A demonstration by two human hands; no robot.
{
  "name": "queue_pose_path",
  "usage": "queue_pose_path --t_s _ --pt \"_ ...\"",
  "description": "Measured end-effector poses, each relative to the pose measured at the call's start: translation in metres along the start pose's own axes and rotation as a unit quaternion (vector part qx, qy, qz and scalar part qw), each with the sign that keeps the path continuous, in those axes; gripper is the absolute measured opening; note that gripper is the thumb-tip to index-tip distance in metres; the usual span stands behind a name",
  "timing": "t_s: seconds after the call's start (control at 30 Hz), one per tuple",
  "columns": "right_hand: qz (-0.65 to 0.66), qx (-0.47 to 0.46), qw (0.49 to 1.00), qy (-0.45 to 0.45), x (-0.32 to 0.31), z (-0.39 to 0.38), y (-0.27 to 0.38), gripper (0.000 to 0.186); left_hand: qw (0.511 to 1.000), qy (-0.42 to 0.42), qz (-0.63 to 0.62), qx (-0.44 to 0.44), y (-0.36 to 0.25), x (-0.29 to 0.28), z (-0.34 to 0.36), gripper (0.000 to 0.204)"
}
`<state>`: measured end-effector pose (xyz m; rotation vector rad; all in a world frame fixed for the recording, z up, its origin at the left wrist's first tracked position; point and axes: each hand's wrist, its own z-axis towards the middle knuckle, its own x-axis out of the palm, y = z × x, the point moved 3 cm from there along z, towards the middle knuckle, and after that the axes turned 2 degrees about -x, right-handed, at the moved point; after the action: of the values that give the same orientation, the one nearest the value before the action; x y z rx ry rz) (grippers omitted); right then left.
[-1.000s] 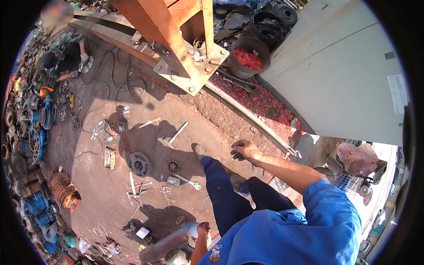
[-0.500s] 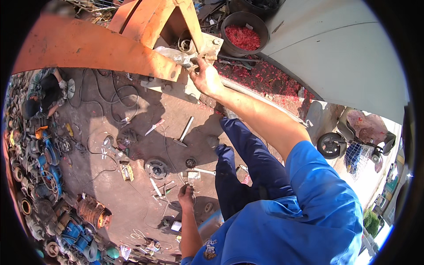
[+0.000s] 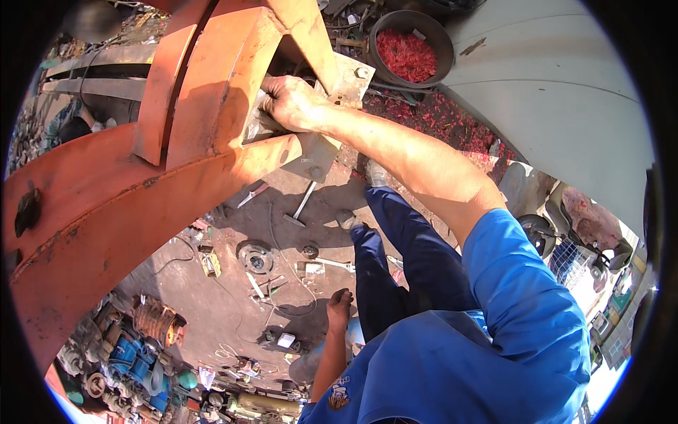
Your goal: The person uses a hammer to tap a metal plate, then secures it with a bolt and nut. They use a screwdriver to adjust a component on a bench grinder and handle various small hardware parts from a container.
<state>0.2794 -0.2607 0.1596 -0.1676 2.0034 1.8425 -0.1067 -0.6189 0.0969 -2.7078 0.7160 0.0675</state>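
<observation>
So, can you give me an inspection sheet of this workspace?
Surface: brown floor, patched with sun and shadow.
Things at hand: orange frame, clear plastic in its corner.
Clutter: hammer, wrench, round metal part, all on the floor.
Hands: right hand reaches into the frame at the plastic, grip unclear; left hand hangs curled, contents unclear.
Cables: dark cable curving past the hammer.
Surroundings: bucket of red scraps; another person, partly hidden.

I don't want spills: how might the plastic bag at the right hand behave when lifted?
The plastic bag is probably floppy, since it looks crumpled. It may be slippery, given its slight sheen. Its weight is harder to judge: the right hand seems to hide part.
</observation>
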Motion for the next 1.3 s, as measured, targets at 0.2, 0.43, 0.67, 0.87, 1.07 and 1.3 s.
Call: queue_pose_path --t_s 0.2,0.43,0.67,0.87,1.07,1.3 --pt "0.298 0.035 0.953 -0.044 -0.045 -0.078 0.021 0.017 0.999 0.02 -0.022 0.031 -0.065 0.017 0.031 0.037" --pt "0.302 0.033 0.953 -0.017 -0.083 -0.166 0.028 0.023 0.97 0.109 -0.186 0.116 -0.213 0.066 0.029 0.056" --pt "0.229 0.002 0.972 0.061 -0.055 -0.236 0.008 0.012 0.874 0.325 -0.319 0.167 -0.25 0.096 0.015 0.059" --pt "0.138 0.01 0.974 0.18 -0.023 -0.258 -0.005 0.016 0.924 0.189 -0.323 0.074 -0.247 0.106 0.014 0.04" --pt "0.146 0.062 0.979 0.13 -0.028 -0.21 -0.015 0.026 0.932 0.034 -0.338 0.128 -0.242 0.08 0.022 0.044" --pt "0.036 0.324 0.938 0.117 0.011 -0.062 -0.105 0.056 0.947 0.012 -0.305 0.097 -0.221 0.072 0.02 0.047"
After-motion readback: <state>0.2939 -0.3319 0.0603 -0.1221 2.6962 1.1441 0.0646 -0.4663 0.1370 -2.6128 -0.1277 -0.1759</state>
